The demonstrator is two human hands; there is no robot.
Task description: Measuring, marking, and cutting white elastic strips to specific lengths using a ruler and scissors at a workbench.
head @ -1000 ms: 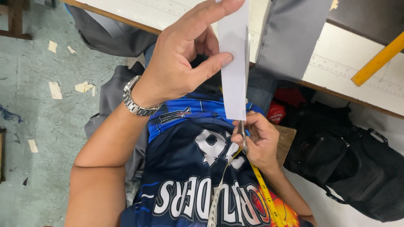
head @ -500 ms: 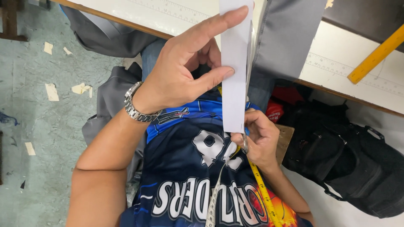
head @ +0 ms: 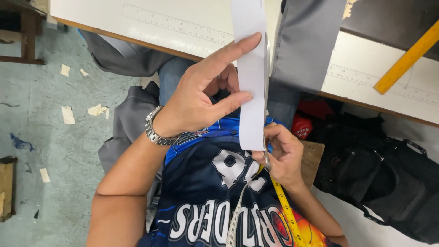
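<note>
left hand (head: 201, 103) pinching white paper strip (head: 250, 82), now raised higher over surface (head: 137, 23); right hand (head: 281, 153) closed on scissors (head: 266, 91), cutting up the strip's edge.

A worn greenish floor (head: 50, 151) littered with paper scraps (head: 67, 115) lies left; a white worktable (head: 137, 27) spans the far side.

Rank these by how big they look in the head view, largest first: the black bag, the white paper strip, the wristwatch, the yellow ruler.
1. black bag
2. white paper strip, held near the camera, which may inflate it
3. yellow ruler, partly cut off by the frame
4. wristwatch
</note>
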